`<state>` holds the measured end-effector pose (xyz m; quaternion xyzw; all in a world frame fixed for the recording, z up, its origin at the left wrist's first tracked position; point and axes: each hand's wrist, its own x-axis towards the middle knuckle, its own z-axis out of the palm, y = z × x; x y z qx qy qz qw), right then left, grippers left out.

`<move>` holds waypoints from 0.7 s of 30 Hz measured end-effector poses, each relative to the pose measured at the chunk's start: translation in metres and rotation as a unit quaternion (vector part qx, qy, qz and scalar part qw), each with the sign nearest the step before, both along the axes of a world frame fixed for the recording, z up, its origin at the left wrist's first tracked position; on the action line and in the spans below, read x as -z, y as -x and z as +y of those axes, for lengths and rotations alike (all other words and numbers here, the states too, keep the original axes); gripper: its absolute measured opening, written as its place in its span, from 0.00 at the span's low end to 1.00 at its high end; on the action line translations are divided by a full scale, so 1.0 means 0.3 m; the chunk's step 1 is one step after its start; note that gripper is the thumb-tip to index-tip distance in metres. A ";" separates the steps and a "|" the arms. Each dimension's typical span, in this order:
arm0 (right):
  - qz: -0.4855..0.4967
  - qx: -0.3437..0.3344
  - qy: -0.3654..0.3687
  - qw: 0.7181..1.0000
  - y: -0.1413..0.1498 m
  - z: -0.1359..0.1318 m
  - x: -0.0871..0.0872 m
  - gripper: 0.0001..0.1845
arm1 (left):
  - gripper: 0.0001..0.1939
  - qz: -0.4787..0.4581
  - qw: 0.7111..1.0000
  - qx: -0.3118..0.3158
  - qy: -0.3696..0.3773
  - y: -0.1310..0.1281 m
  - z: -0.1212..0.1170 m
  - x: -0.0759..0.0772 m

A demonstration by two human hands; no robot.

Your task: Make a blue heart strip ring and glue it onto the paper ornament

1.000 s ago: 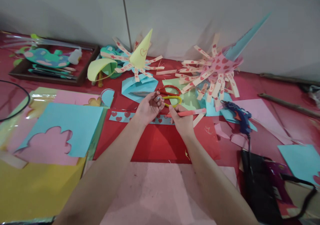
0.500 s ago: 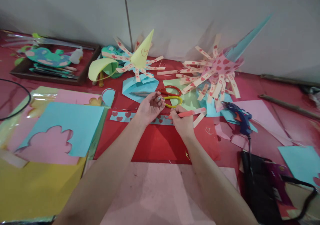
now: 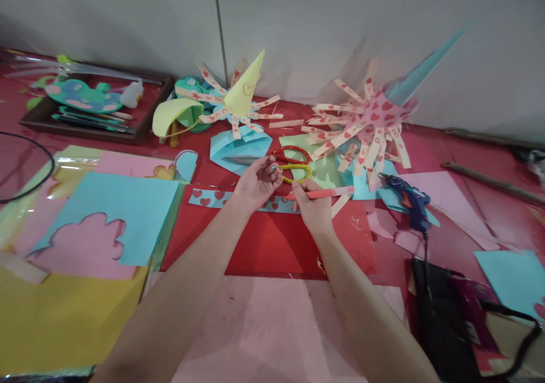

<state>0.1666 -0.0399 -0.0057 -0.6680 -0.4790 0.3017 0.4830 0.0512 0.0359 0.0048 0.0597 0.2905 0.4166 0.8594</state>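
My right hand (image 3: 315, 207) is closed around an orange-red marker (image 3: 320, 193), its tip against the right part of a blue paper strip (image 3: 219, 199) with red hearts. The strip lies flat on a red sheet (image 3: 264, 241). Across the strip rests my left hand (image 3: 260, 184), palm up, fingers loosely curled with nothing visible in them. Just behind both hands are scissors with one red and one yellow handle (image 3: 300, 173); my left fingertips lie close to the handles, and whether they touch is unclear. Beside my right hand, a narrow pale strip (image 3: 340, 205) is partly covered.
Two paper cones with fringed strips, one yellow (image 3: 244, 91) and one blue-tipped (image 3: 409, 79), stand by the wall. A hot glue gun (image 3: 409, 198) lies right, its cord running down past a black item. Cut paper sheets (image 3: 149, 201) and a brown tray (image 3: 136, 136) are left.
The marker in my right hand has swung slightly, its rear end now a little further right. My left hand keeps its place on the strip. The whole view has shifted slightly.
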 end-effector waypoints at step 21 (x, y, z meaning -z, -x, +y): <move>0.030 0.002 -0.003 1.000 -0.005 0.007 0.010 0.19 | 0.10 0.007 1.000 -0.002 0.010 0.000 0.000 -0.006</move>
